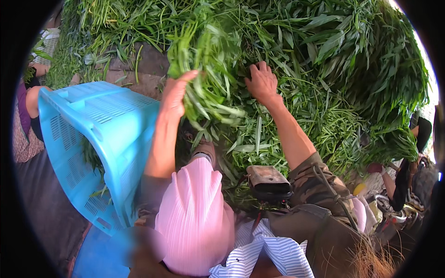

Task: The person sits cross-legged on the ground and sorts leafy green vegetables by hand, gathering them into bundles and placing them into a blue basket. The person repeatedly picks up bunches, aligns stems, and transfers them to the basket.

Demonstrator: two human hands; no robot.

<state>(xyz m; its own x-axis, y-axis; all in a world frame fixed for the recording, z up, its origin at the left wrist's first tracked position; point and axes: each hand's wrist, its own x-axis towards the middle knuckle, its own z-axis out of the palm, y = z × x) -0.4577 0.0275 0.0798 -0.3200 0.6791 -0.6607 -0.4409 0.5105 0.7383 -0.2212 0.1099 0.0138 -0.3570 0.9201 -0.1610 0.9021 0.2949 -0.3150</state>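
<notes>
A loose bunch of long-leaved green stalks (208,76) hangs from my left hand (175,92), its tips blurred. My right hand (263,81) reaches palm down onto a large heap of the same leafy greens (313,66), fingertips among the leaves; whether it grips any of them is hidden. A light-blue slotted plastic basket (118,118) lies tipped on its side at the left, beside my left forearm, with some greens inside it.
A dark open-topped box (269,184) sits near my right forearm. Part of another person (33,100) shows beyond the basket at far left, and another person's arm (389,182) is at the right. A blue surface (99,255) lies below the basket.
</notes>
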